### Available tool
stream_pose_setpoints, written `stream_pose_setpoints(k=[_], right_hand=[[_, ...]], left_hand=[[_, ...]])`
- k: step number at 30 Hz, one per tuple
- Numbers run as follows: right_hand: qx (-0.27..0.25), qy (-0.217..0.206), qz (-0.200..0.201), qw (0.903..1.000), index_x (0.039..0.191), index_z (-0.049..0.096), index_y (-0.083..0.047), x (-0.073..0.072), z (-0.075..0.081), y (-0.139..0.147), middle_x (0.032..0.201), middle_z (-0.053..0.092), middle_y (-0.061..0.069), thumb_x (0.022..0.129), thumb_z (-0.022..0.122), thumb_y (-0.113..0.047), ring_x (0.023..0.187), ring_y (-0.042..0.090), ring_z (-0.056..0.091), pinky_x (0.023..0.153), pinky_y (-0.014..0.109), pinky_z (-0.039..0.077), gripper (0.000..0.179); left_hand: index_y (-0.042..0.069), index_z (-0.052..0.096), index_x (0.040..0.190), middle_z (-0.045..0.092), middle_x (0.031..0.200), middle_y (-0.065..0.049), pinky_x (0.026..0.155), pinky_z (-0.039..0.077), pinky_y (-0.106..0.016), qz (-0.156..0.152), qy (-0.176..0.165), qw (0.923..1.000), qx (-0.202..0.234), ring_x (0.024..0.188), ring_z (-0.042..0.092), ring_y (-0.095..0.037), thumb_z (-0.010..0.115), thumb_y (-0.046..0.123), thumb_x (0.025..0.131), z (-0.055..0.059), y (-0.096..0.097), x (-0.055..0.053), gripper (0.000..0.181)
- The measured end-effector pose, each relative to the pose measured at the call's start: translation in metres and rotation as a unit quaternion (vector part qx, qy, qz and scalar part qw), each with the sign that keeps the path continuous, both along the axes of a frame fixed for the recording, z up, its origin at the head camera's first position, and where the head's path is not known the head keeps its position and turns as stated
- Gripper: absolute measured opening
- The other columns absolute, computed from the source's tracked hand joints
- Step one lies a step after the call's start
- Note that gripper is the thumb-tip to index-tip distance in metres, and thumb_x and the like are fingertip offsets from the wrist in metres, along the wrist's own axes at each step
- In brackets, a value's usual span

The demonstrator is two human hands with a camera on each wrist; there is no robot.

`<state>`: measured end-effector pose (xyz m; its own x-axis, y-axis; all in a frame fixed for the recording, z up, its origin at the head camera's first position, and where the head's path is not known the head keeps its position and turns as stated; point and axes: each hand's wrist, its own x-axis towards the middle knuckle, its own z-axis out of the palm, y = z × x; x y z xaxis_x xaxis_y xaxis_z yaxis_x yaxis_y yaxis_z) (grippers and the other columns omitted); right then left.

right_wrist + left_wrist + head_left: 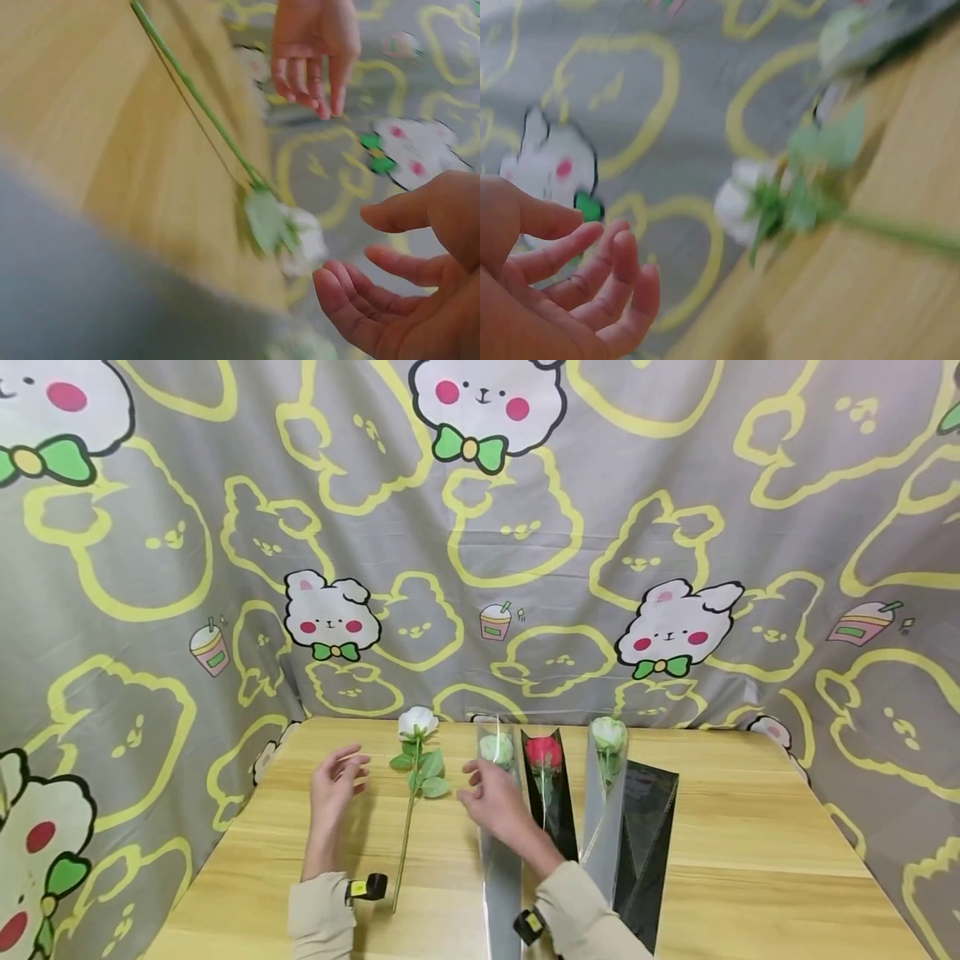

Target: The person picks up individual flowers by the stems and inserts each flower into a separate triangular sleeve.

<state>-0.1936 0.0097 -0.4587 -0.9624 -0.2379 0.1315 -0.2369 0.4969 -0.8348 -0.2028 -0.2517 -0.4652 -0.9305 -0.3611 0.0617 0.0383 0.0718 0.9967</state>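
1. Subject item: a white rose [413,783] with green leaves and a long green stem lies unwrapped on the pale wood-grain table [750,843], left of centre in the lower half of the head view.
2. Left hand [337,781]: left of the rose and apart from it. Fingers are loosely bent and grasp nothing.
3. Right hand [495,797]: lower centre, over the upper part of a long grey-and-transparent sleeve [501,893] holding a pale green flower [495,748]. Fingers are relaxed, thumb apart, nothing grasped. Contact with the sleeve cannot be confirmed.
4. Judged done: three flowers are sleeved, namely that one, a red rose [543,752] in a narrow black sleeve [557,810], and a second pale green flower [608,735] in another grey sleeve [606,827] farther right.
5. Judged outstanding: the white rose has no sleeve. A wide, flat black sleeve [649,852] lies lower right of centre; no flower shows inside it.
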Motion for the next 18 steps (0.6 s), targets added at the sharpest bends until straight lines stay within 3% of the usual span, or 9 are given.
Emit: stream_pose_setpoints(k=[5,9,12,18], right_hand=[[0.059,-0.034,-0.002,0.9977,0.133,0.054,0.0,-0.01,-0.009,-0.059,0.118,0.06,0.018,0.092,0.077,-0.026,0.091,0.027,0.062,0.076,0.041,0.057,0.053],[0.128,-0.026,-0.008,0.9914,0.143,0.042,0.009,-0.018,-0.022,-0.092,0.123,0.056,0.026,0.091,0.079,-0.035,0.096,0.037,0.063,0.082,0.048,0.056,0.078],[0.178,-0.008,-0.021,0.9838,0.141,0.04,0.013,-0.023,-0.031,-0.107,0.115,0.055,0.028,0.086,0.084,-0.034,0.093,0.04,0.064,0.078,0.047,0.057,0.085],[0.246,0.021,-0.031,0.9685,0.111,0.056,0.007,-0.033,-0.037,-0.122,0.087,0.055,0.017,0.082,0.085,-0.019,0.074,0.029,0.064,0.059,0.036,0.055,0.049]], left_hand=[[0.001,0.055,0.137,0.071,0.112,-0.004,0.085,0.057,-0.034,0.013,-0.055,0.9984,-0.005,0.092,0.067,-0.011,0.055,0.012,0.107,-0.009,-0.029,0.005,0.032],[0.002,0.054,0.137,0.072,0.108,0.002,0.087,0.057,-0.036,0.018,-0.055,0.9982,0.011,0.098,0.068,-0.015,0.056,0.013,0.107,-0.013,-0.035,0.006,0.032],[0.003,0.053,0.137,0.073,0.103,0.006,0.085,0.058,-0.033,0.024,-0.052,0.9981,0.025,0.094,0.069,-0.013,0.055,0.011,0.106,-0.014,-0.038,0.01,0.032],[0.003,0.052,0.138,0.072,0.102,0.007,0.078,0.059,-0.029,0.026,-0.05,0.997,0.052,0.087,0.069,-0.007,0.051,0.006,0.106,-0.014,-0.049,0.015,0.032]])
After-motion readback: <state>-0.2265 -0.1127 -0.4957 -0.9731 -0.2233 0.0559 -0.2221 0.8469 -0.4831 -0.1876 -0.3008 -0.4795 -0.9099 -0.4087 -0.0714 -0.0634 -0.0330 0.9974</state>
